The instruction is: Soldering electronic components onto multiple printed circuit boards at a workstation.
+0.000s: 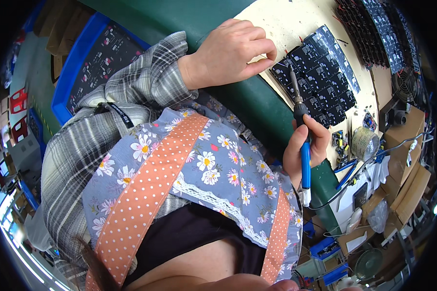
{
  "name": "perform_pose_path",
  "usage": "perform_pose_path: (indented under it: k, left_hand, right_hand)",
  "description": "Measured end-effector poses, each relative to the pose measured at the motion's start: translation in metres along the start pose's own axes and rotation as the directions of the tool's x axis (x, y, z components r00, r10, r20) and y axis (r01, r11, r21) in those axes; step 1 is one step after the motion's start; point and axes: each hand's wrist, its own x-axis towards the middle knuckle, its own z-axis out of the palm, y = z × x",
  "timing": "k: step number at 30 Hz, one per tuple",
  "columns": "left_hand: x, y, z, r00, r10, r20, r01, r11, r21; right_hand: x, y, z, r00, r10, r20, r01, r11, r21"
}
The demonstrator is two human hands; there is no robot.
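Note:
My right hand (292, 156) is closed round the blue handle of a soldering iron (306, 162). The iron's metal tip points away from me and meets or hovers just over the near left part of a panel of black circuit boards (320, 80); contact is hard to tell. Thumb and forefinger of my left hand (230, 53) are pinched together beside that panel's left edge. A thin pale wire (279, 63) shows at those fingertips and reaches toward the boards. The panel lies on a cream sheet (281, 19).
Stacked board panels with dark wires (364, 34) stand at the far right. Nearer on the right are a roll of clear tape (365, 143), blue-handled tools (345, 175), the iron's cord (332, 200) and cardboard boxes (405, 145). A blue tray (60, 97) lies left.

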Motion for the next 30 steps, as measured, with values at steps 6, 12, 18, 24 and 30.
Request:
perform_pose_path:
  k: [6, 12, 18, 24, 30]
  left_hand:
    - [-0.001, 0.000, -0.001, 1.000, -0.017, -0.001, 0.017, 1.000, 0.001]
    - [-0.001, -0.002, -0.004, 1.000, -0.006, -0.008, 0.006, 1.000, 0.000]
    - [-0.005, -0.003, -0.007, 0.994, -0.109, 0.017, 0.110, 0.990, -0.088]
    - [-0.008, -0.005, -0.011, 0.997, -0.031, 0.075, 0.039, 0.994, -0.100]
    - [0.001, 0.011, -0.007, 0.992, 0.031, 0.123, -0.011, 0.987, -0.161]
  right_hand:
    - [0.001, -0.007, 0.004, 0.993, 0.065, -0.098, -0.064, 0.998, 0.020]
    - [-0.004, -0.007, -0.008, 0.993, -0.100, -0.069, 0.103, 0.994, 0.043]
    - [-0.025, 0.012, -0.057, 0.668, 0.066, -0.742, -0.184, 0.980, -0.078]
    - [-0.055, 0.056, -0.096, 0.536, 0.204, -0.819, -0.437, 0.897, -0.062]
    - [-0.054, 0.055, -0.075, 0.440, 0.171, -0.882, -0.340, 0.940, 0.013]
